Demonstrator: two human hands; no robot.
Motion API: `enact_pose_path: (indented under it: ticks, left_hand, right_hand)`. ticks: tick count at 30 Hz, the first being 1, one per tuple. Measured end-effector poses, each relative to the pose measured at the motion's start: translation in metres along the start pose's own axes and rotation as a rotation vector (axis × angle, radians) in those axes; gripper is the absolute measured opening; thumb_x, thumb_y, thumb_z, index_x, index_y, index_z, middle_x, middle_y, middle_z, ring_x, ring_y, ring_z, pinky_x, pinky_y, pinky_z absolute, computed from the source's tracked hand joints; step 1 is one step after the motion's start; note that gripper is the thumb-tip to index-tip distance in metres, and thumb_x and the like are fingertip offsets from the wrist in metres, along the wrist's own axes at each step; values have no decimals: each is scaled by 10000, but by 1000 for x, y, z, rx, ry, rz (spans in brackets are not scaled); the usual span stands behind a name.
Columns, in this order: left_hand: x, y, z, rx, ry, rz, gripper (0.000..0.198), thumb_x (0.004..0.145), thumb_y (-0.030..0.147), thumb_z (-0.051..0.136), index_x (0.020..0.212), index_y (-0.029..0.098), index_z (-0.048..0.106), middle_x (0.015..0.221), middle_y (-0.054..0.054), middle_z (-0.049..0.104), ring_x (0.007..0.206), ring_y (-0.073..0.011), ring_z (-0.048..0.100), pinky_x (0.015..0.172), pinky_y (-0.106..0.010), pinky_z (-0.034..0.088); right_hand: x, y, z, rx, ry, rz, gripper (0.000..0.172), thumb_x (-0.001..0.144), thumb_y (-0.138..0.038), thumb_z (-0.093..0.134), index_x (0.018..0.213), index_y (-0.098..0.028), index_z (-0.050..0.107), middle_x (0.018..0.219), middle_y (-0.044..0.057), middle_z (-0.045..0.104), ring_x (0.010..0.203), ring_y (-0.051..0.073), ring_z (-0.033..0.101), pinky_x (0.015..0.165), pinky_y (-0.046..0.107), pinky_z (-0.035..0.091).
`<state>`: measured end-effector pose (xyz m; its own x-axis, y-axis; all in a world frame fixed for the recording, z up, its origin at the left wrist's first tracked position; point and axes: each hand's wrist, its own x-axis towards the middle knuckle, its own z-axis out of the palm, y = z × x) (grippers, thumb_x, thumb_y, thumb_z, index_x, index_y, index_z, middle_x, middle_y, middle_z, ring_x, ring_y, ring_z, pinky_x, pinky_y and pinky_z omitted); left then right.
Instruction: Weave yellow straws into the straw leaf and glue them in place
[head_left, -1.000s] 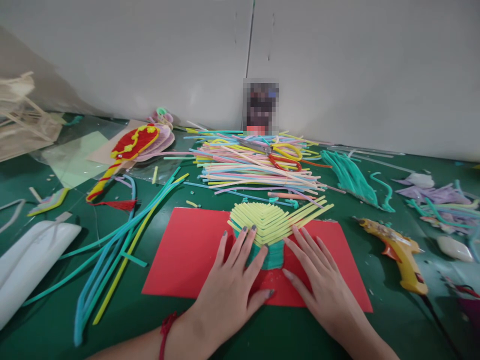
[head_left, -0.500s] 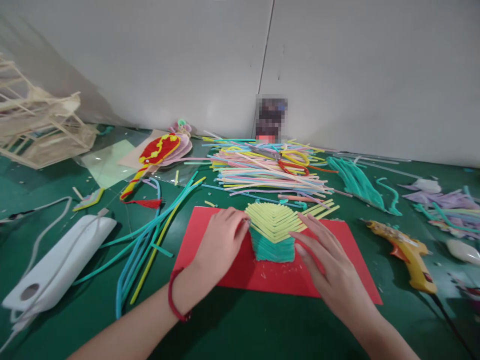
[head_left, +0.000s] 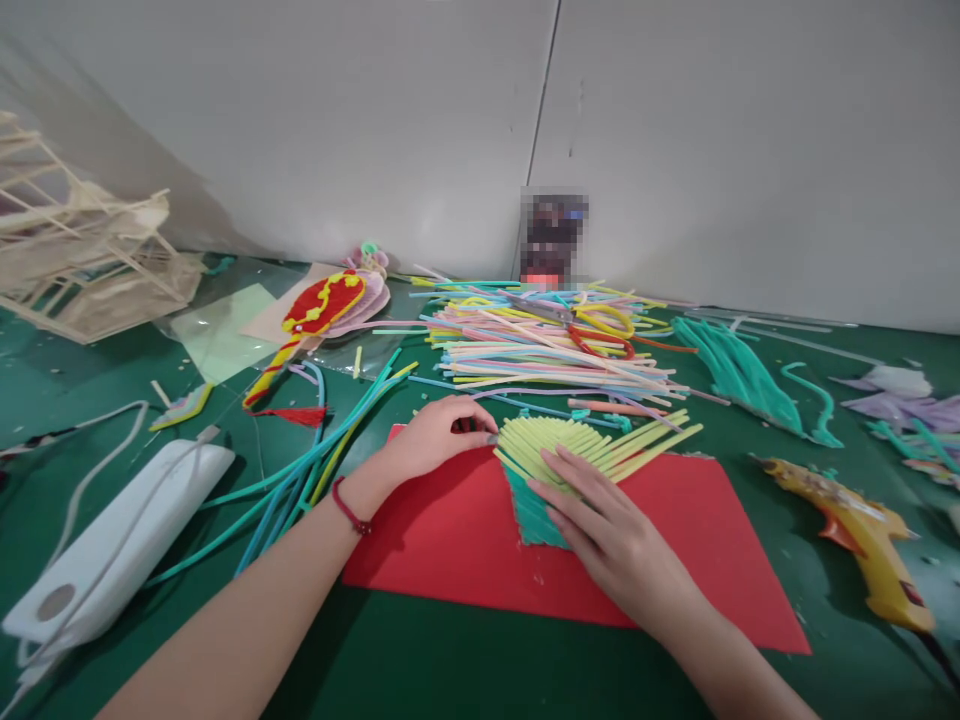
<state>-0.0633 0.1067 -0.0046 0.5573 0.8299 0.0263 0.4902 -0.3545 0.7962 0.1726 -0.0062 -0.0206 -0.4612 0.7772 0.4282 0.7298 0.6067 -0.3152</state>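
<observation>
On a red sheet (head_left: 450, 530) lies a piece made of pipe cleaners: pale yellow pipe cleaners (head_left: 555, 440) set in a V pattern over a teal pipe-cleaner base (head_left: 534, 515). Several yellow ends stick out past its right side. My left hand (head_left: 439, 437) is closed in a pinch, thumb and finger meeting at the left corner of the yellow layer. My right hand (head_left: 611, 525) lies across the piece with its fingers stretched out, touching the yellow strips and hiding the lower right of the teal base.
Behind lies a heap of pastel pipe cleaners (head_left: 555, 350) with scissors (head_left: 604, 325) on top. A yellow glue gun (head_left: 855, 525) is at right, a white power strip (head_left: 127, 530) at left. Beyond are a red fan-shaped craft (head_left: 326, 303), a teal bundle (head_left: 739, 375) and a stick frame (head_left: 82, 240).
My right hand has moved left from the piece's right edge onto the yellow strips. My left hand has drawn slightly up and left, its pinch showing more clearly. The view has shifted a little.
</observation>
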Motion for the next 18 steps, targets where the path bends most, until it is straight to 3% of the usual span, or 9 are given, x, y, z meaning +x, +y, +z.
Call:
enact_pose_path:
  ticks: [5, 18]
  left_hand:
    - [-3, -3, 0, 34, -58, 71, 98, 834, 254, 668, 924, 219, 683, 917, -5, 665, 923, -166, 583, 837, -293, 440]
    - [-2, 0, 6, 100, -9, 59, 57, 858, 256, 630, 863, 225, 678, 884, 1, 663, 894, -170, 577, 808, -293, 437]
  right_hand:
    - [-1, 0, 1, 9, -45, 49, 389, 946, -178, 438, 1292, -269, 593, 1384, 56, 550, 1315, 228, 465, 1032, 399, 480]
    - [1, -1, 1, -12, -74, 30, 386, 938, -140, 442, 1275, -236, 605, 1377, 73, 554, 1310, 227, 473, 1039, 420, 474]
